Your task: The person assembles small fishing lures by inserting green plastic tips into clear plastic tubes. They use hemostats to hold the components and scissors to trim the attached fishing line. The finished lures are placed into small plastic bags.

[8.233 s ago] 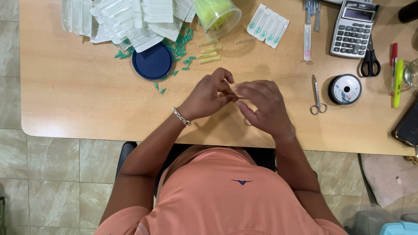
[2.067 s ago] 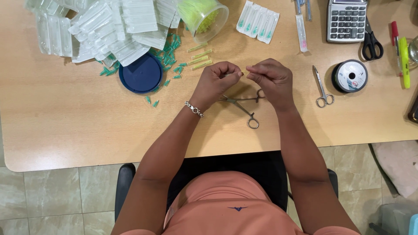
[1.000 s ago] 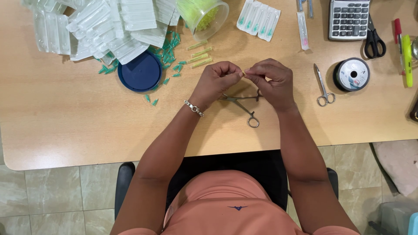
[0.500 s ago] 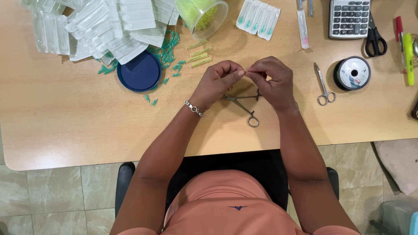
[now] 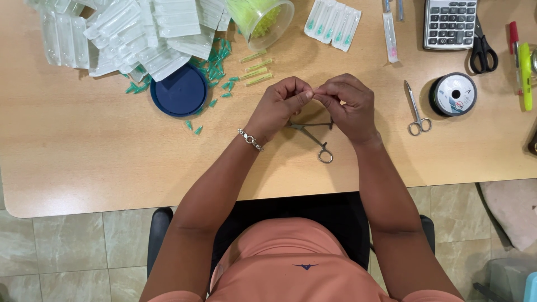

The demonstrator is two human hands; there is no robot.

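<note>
Shiny metal forceps (image 5: 313, 133), perhaps steel

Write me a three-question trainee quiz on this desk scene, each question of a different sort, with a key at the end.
1. True or false: the left hand and right hand meet at the fingertips above the wooden table.
2. Which tool lies on the table right under the hands? A) the black-handled scissors B) the metal clamp with ring handles C) the calculator
3. Fill in: the round blue lid lies just below the pile of clear ______ packs.

Key: 1 true; 2 B; 3 blister (plastic). What the fingertips pinch is too small to tell.
</note>
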